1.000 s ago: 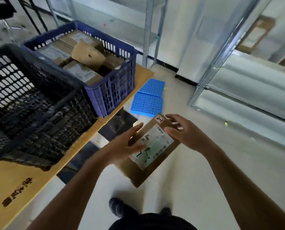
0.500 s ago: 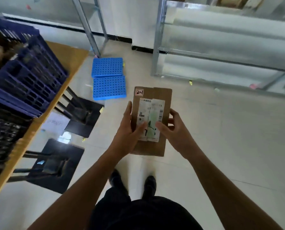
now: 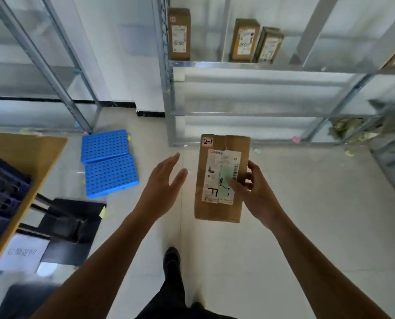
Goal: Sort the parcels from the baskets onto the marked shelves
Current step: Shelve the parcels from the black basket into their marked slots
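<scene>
Right grip (image 3: 258, 192) clamped on parcel (image 3: 217, 210); left grip (image 3: 162, 187) apart; 3 boxes (image 3: 245, 40) on shelf (image 3: 238, 64) ahead.

Pale tiled floor (image 3: 295, 249) meets a white wall (image 3: 127, 54) with a black skirting strip (image 3: 116, 103). Two blue perforated panels (image 3: 109, 164) lie beside a wooden table (image 3: 33, 153); coloured paper scraps (image 3: 296, 139) dot the tiles near a grey steel rack (image 3: 167, 100)

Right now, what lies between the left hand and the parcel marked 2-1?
Nothing: the head view shows only bare floor tile in the gap between the open left hand and the parcel, which the right hand holds.
</scene>
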{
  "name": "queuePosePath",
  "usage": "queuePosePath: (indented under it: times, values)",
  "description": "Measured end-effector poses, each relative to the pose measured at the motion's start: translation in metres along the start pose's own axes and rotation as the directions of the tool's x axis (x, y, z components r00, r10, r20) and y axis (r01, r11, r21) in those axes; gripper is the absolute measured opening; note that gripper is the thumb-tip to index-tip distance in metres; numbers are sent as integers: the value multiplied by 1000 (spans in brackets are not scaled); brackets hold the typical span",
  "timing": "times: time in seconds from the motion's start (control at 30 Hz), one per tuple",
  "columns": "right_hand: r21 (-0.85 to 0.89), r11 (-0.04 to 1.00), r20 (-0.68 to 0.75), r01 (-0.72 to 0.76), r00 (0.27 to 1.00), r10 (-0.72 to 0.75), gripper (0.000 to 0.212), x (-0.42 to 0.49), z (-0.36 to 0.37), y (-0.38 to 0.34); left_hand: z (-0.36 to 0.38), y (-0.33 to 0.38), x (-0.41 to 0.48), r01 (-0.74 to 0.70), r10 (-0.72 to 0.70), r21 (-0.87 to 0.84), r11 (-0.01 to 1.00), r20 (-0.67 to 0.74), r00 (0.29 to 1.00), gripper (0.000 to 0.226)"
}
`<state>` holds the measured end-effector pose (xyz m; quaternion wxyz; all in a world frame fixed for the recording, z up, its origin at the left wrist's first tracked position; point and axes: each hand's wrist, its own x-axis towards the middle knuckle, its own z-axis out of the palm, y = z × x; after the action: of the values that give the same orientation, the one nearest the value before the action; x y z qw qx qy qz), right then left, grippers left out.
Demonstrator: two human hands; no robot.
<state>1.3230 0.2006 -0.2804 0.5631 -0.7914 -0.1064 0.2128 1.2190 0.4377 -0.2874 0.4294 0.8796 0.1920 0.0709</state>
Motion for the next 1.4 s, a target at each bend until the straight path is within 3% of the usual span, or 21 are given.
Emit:
queuePosePath:
  times: [0.1, 0.43, 0.7, 1.1, 1.4]
  values:
    - [3, 1000, -46, 24, 999, -24, 68, 40, -6, -24, -18, 4, 50, -57, 60, 97, 994, -26, 998, 68]
    - [28, 995, -88, 91, 992, -88, 69, 153, 3, -80, -66, 9, 184, -148, 159, 162, 976, -57, 986, 69]
    - [6, 996, -83, 86, 993, -85, 70, 252, -9, -83, -54, 14, 281, -159, 167, 121, 980, -57, 984, 72]
    - [114, 987, -13, 114, 994, -113, 70, 450, -58, -94, -48, 60, 458, -173, 247, 463, 869, -103, 964, 82]
    - [132, 974, 52, 183, 980, -191, 75, 550, -75, -125, -49, 91, 556, -151, 259, 480, 864, -168, 951, 86]
